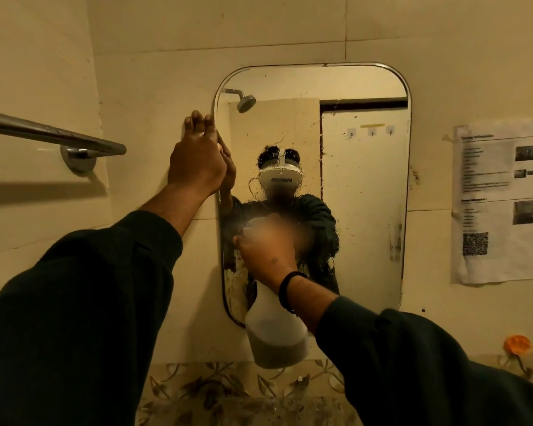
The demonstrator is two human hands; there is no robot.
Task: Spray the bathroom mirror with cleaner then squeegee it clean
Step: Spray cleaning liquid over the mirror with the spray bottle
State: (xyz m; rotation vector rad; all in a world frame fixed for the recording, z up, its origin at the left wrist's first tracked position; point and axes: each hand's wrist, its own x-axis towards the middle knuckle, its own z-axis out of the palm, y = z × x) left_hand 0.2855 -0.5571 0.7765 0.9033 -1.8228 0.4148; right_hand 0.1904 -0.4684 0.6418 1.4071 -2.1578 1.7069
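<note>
A tall mirror (363, 186) with rounded corners hangs on the tiled wall, spotted with droplets and dirty streaks along its lower left and right edges. My left hand (197, 158) lies flat against the mirror's upper left edge, fingers straight and pointing up. My right hand (266, 256) grips the neck of a white translucent spray bottle (276, 330), held in front of the mirror's lower left part. The bottle's head is blurred and points at the glass. The bottle is about a third full of liquid. No squeegee is in view.
A chrome towel bar (53, 135) juts from the left wall. A printed paper sheet (502, 201) is taped to the wall right of the mirror. A flower-patterned tile band (228, 392) runs below, with an orange object (517, 344) at the right.
</note>
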